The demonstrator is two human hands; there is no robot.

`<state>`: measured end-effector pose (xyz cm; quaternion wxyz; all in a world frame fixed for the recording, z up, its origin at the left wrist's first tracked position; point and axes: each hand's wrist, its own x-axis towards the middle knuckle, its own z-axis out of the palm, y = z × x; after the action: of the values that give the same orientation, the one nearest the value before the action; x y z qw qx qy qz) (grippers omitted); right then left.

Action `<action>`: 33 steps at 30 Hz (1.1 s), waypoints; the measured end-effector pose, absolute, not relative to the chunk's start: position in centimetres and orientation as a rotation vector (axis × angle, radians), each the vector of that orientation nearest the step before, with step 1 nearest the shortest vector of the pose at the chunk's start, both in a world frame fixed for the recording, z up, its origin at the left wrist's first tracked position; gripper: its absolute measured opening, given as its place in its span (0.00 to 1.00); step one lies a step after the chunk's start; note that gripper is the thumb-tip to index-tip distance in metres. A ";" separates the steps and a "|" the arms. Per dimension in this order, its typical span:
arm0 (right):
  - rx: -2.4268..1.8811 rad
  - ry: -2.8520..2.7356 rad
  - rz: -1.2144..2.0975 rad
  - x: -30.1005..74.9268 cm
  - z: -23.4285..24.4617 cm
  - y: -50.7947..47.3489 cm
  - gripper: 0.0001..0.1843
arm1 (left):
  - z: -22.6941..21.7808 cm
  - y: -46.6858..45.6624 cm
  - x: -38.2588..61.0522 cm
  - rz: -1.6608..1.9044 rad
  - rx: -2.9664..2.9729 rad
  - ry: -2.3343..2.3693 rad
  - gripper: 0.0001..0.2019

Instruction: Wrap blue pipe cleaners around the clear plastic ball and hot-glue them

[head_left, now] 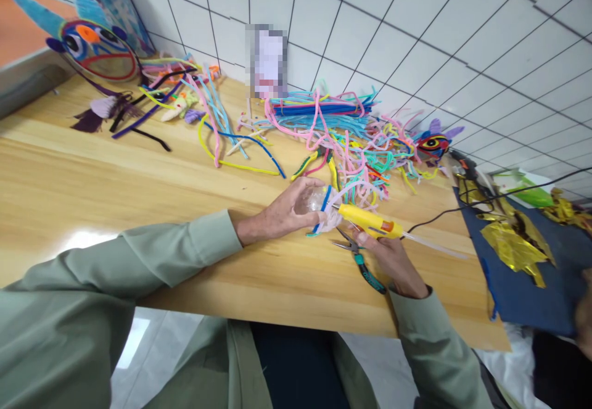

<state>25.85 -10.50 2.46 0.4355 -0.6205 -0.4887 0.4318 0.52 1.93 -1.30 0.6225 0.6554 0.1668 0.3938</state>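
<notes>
My left hand (282, 211) is closed around a small clear plastic piece (319, 202) with a blue pipe cleaner (325, 202) bent over it. My right hand (393, 261) grips a yellow hot glue gun (370, 223), its nozzle pointing left and touching the clear piece. A glue stick (435, 246) sticks out of the gun's back, and a black cord (485, 202) runs off to the right. Both hands hover just above the wooden table (139, 199), in front of a heap of pipe cleaners (351, 144).
Teal-handled pliers (361, 261) lie under my right hand. More pipe cleaners (203, 107) and a colourful mask (92, 42) lie at the back left, a small mask (432, 144) at the right. Gold foil (513, 242) lies on a blue sheet (531, 292). A tiled wall (416, 39) stands behind.
</notes>
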 end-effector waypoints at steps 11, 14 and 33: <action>-1.564 -1.217 1.112 26.2 2.6 -10.8 0.27 | -0.8 1.8 0.3 0.873 1.496 0.404 0.31; -1.566 -1.222 1.101 26.4 2.5 -10.8 0.26 | -0.8 1.7 0.4 0.883 1.494 0.400 0.30; -1.538 -1.209 1.112 25.7 2.3 -10.5 0.22 | -1.4 2.0 0.6 0.890 1.432 0.369 0.31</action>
<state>25.71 -10.46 2.32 0.4309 -0.6169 -0.4848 0.4458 0.61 2.05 -1.37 0.6502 0.6302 0.1626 0.3919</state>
